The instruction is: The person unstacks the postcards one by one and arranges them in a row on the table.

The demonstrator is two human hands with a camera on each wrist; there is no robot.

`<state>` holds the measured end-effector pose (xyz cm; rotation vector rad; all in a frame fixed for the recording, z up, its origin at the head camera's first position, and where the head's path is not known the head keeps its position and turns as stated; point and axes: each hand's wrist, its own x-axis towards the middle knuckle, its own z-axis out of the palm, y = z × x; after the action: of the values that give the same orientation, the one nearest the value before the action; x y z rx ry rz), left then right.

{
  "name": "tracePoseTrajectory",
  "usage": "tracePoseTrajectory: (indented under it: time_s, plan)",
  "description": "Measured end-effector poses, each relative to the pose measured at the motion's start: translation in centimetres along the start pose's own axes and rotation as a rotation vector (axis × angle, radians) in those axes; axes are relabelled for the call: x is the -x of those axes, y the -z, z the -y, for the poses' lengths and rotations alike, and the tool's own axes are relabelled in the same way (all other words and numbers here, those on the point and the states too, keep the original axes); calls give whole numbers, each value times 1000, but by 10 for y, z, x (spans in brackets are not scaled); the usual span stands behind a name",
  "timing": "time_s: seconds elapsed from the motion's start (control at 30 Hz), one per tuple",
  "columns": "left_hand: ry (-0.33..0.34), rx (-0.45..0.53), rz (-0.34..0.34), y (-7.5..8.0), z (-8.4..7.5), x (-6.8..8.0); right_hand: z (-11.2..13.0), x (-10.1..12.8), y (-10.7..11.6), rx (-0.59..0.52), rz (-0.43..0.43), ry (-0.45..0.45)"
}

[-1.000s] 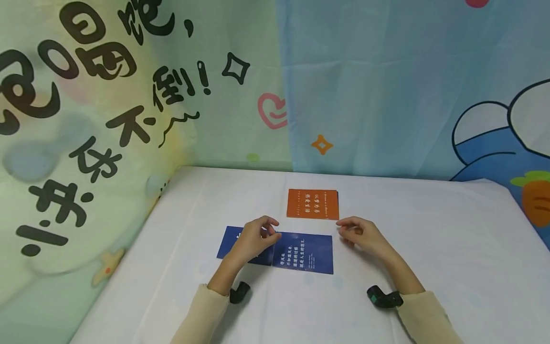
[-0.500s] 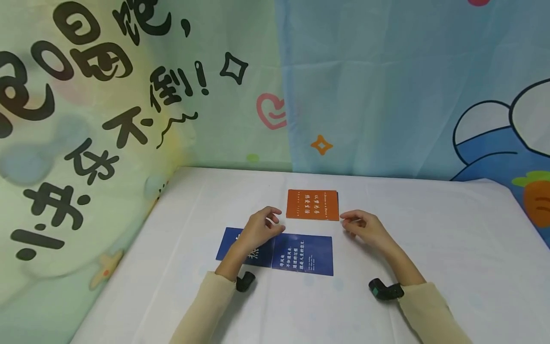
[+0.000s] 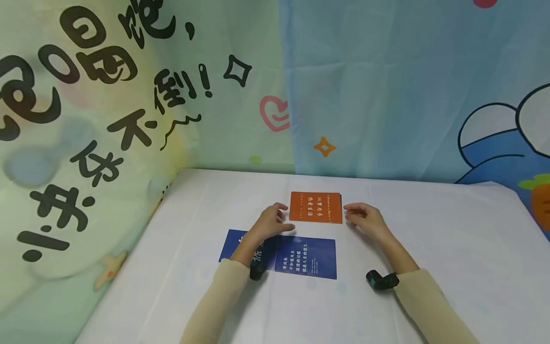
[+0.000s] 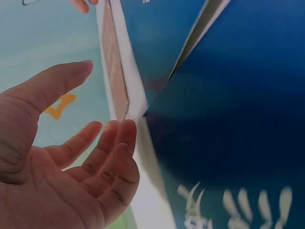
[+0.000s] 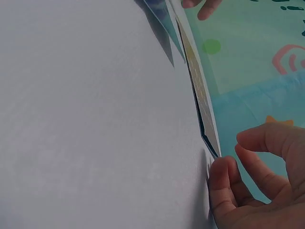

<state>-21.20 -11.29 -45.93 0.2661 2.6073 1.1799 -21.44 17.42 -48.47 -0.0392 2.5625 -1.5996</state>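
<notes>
An orange card [image 3: 316, 207] with white print lies flat on the white table [image 3: 429, 229]. A dark edge shows beneath it in the right wrist view. My left hand [image 3: 275, 220] is at its left edge with fingers relaxed and holds nothing; in the left wrist view the palm [image 4: 71, 162] is open beside the card's edge [image 4: 113, 71]. My right hand [image 3: 358, 216] is at the card's right edge, and its loosely curled fingertips [image 5: 221, 176] touch the card's corner [image 5: 209, 138], thumb held above it. Two blue cards [image 3: 306, 257] [image 3: 235, 244] lie side by side nearer me.
Printed cloth hangings [image 3: 129, 95] wall in the table's left side and back. A black wrist camera [image 3: 380, 280] sits on each forearm. White table surface stretches to the right and toward me.
Both hands have moved away from me, off the blue cards, to the left and right edges of the orange card. The cards have not shifted.
</notes>
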Motion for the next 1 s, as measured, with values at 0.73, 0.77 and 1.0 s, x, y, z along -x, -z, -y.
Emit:
tracePoseTrajectory:
  time_s: [0.73, 0.77, 1.0]
  plan:
    - [111, -150, 16, -10, -6, -28, -5, -52, 2, 29, 140, -40]
    - [108, -155, 14, -10, -6, -29, -4, -54, 3, 30, 147, -61]
    - [100, -175, -30, -11, -4, -31, -1, -57, 2, 23, 157, -97]
